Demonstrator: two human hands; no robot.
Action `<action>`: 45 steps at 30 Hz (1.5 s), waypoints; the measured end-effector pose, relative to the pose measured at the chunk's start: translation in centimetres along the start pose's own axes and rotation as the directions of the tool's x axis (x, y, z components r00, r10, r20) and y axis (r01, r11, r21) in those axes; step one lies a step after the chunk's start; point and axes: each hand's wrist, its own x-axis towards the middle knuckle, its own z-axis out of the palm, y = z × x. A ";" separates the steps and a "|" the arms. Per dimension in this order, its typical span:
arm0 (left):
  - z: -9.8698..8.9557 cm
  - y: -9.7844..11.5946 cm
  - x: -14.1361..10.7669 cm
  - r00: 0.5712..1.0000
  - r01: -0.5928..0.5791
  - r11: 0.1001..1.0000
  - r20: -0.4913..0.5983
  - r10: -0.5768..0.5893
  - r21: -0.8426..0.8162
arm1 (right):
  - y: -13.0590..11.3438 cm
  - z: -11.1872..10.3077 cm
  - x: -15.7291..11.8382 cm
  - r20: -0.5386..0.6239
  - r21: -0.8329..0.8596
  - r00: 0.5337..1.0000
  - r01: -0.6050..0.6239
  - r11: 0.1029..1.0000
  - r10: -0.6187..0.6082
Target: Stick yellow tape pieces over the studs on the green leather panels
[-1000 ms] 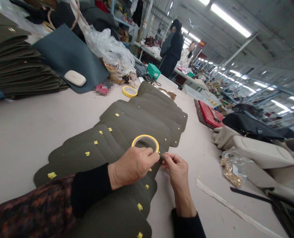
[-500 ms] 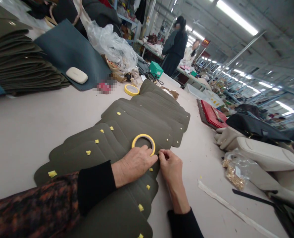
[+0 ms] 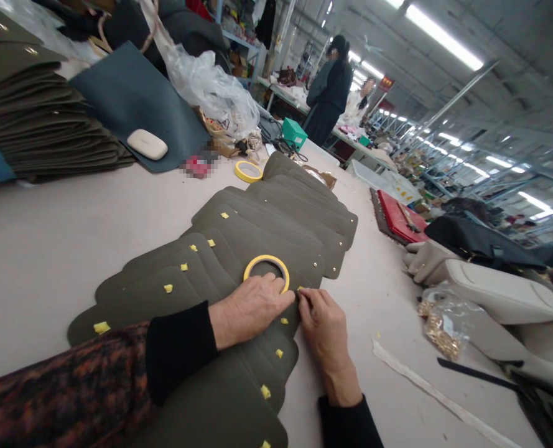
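My left hand (image 3: 257,308) is closed on a roll of yellow tape (image 3: 265,258), which it holds just above the overlapping dark olive panels (image 3: 276,227). Close beside it, at the panels' right edge, my right hand (image 3: 325,320) pinches with thumb and forefinger. A tiny yellow bit of tape (image 3: 300,289) shows at those fingertips. Small yellow tape pieces (image 3: 168,289) are stuck on several panels along both edges. Small metal rivets (image 3: 315,264) show on the farther panels' right ends.
A second yellow tape roll (image 3: 248,172) lies beyond the panels. Stacked olive pieces (image 3: 38,118) and a white oval case (image 3: 147,144) are at the left. At the right are a red pad (image 3: 400,214), a bag of gold hardware (image 3: 444,323) and a white strip (image 3: 425,379). A person (image 3: 329,93) stands behind.
The tape roll in my left hand has shifted slightly left. My right hand has turned a little and moved slightly down, its fingertips still at the panel edge.
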 end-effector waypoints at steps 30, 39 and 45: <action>-0.4 -1.4 0.1 0.966 -0.150 0.952 -0.244 0.084 -0.268 | -3.0 -2.2 0.3 -0.126 0.462 0.992 0.052 0.885 0.007; -1.6 -0.9 0.0 0.992 -0.092 0.924 -0.111 0.054 -0.371 | -3.2 -1.7 0.1 -0.250 0.203 0.965 0.131 0.970 -0.077; -1.8 -0.5 0.2 0.990 -0.047 0.984 -0.136 0.023 -0.173 | -4.4 -2.4 0.1 -0.127 0.371 0.967 -0.159 0.915 0.219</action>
